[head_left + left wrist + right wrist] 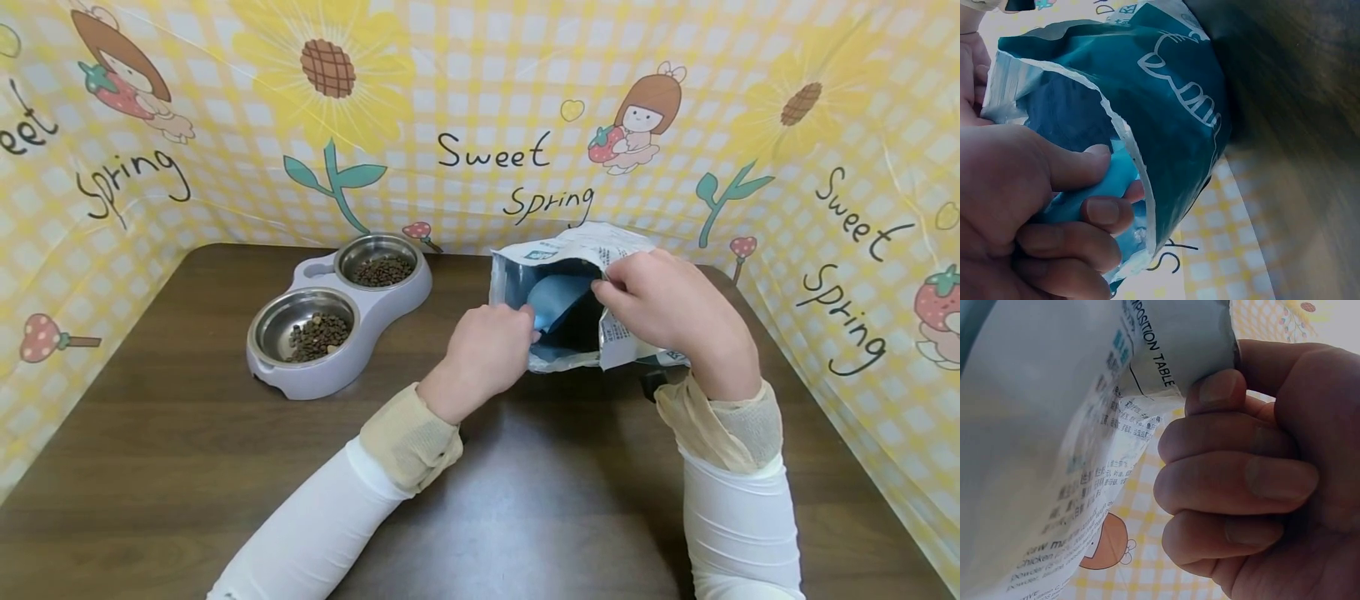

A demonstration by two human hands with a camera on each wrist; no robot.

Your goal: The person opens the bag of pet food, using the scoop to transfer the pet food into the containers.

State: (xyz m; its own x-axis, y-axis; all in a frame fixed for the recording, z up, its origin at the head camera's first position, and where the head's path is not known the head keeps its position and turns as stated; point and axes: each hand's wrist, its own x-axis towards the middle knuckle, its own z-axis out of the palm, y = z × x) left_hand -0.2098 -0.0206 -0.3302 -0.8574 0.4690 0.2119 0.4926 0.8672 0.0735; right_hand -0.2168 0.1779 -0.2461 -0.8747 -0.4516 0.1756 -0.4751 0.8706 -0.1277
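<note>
Head view: gripping a blue scoop (558, 296) in curled fingers of the left hand (487, 350), with its rounded end just beyond that grip, inside the mouth of a bag (558, 246). Pinching the bag's edge in the right hand (667, 304), right of the scoop. Showing a two-bowl feeder (375, 312) with kibble (318, 337) left of both grips.

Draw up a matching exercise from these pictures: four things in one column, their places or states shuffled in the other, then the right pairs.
Things:
1. Left hand
2. Right hand
3. Light-blue rounded scoop
4. Round silver metal bowls

Places or states:
A. Set in a pale lavender stand, holding brown kibble
B. Pinches the edge of the glossy white-and-teal bag
C. Broad end inside the bag's open mouth
D. Grips the scoop

Pairs: 1-D, 2-B, 3-C, 4-A
</note>
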